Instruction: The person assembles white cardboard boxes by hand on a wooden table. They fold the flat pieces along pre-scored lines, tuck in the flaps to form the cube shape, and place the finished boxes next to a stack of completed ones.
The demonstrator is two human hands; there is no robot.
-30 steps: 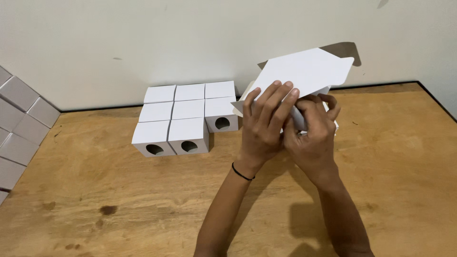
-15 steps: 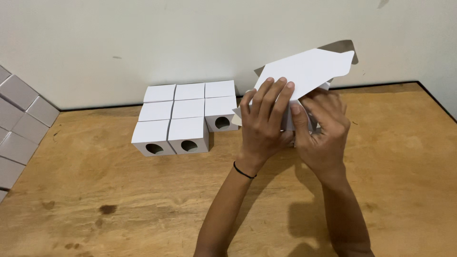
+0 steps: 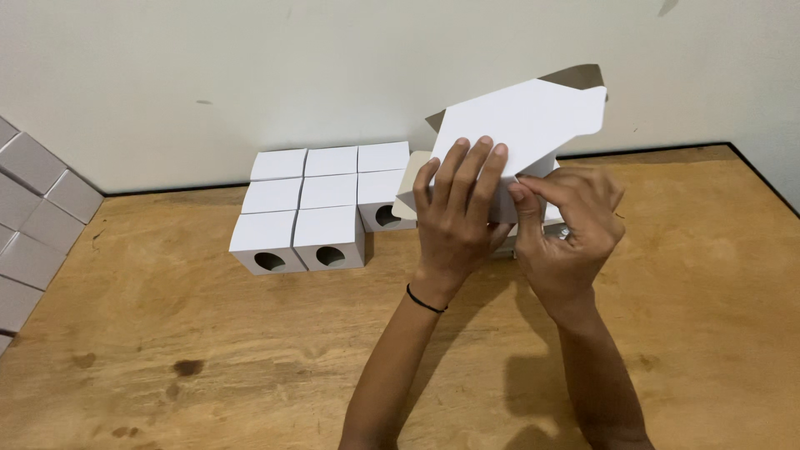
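I hold a partly folded white cardboard box (image 3: 521, 133) above the far middle of the light wooden table (image 3: 167, 333), close to the pale wall (image 3: 250, 67). My left hand (image 3: 457, 208) lies flat against the front of the carton, four fingers (image 3: 475, 167) stretched upward and close together, pressing the panel, the thumb hidden behind the card. A thin black band (image 3: 425, 300) circles that wrist. My right hand (image 3: 571, 229) sits just beside it, touching the carton's lower right edge, its fingers curled and the thumb and forefinger pinching a small flap near the box's corner; I cannot tell how much of the flap is caught. The carton's large lid flap tilts up and to the right, its grey-brown inner side showing at the top. To the left of my hands stands a tight block of small white cardboard cubes (image 3: 317, 200), set in three rows against each other, the nearest ones showing round holes in their front faces. At the far left edge, a stack of grey-white boxes (image 3: 33, 225) leans into view, well apart from my hands
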